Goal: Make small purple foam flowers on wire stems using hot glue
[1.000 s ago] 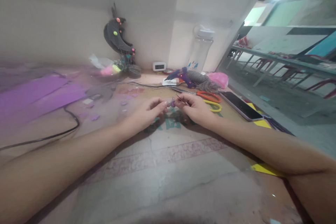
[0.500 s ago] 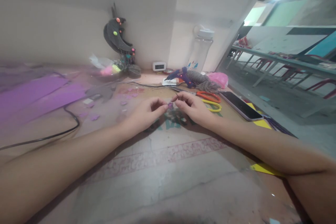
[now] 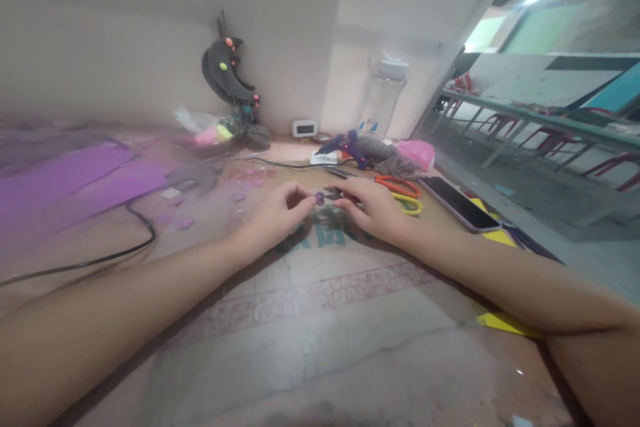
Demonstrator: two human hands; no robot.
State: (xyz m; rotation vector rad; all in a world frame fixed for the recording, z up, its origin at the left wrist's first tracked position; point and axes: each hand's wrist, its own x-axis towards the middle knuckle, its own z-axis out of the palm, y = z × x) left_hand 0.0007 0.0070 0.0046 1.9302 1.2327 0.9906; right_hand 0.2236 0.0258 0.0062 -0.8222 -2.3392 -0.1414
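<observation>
My left hand [image 3: 277,212] pinches a small purple foam piece [image 3: 319,197] between thumb and fingertips, low over the cardboard-covered table [image 3: 320,320]. My right hand [image 3: 373,207] meets it from the right, fingers closed around a thin dark tool or wire that I cannot make out. Both hands touch at the piece, near the middle of the table.
Orange scissors [image 3: 397,183] and yellow scissors [image 3: 413,203] lie right of my hands, a phone [image 3: 457,203] beyond. A glue gun [image 3: 345,145], grey yarn [image 3: 387,157], a water bottle [image 3: 383,103] and a small clock [image 3: 305,127] stand behind. Purple foam sheets [image 3: 65,177] and a black cable [image 3: 125,247] lie left.
Both hands have shifted slightly away from me, still joined at the purple piece. My right hand has turned lower, so its fingers now lie flatter.
</observation>
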